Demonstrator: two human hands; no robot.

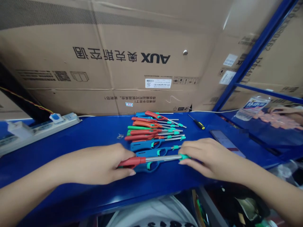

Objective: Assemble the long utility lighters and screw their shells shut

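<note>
A red long-nozzle lighter [163, 158] lies level between my two hands, in front of the others. My left hand [109, 164] is closed round its red handle and hides most of it. At the other end, the fingers of my right hand [203, 157] pinch the teal piece [184, 157] on the metal tube's tip. Just behind and partly under it are two blue lighters [151, 153], with teal triggers. Farther back several red, orange, green and blue lighters [151, 132] form a loose row, nozzles pointing right.
A screwdriver [200, 124] and a phone [224, 142] lie to the right on the blue shelf [94, 132]. A power strip [40, 127] runs along the left. Cardboard [113, 37] walls the back. Beyond the blue post stand a bottle [252, 107] and another person's hand [284, 110].
</note>
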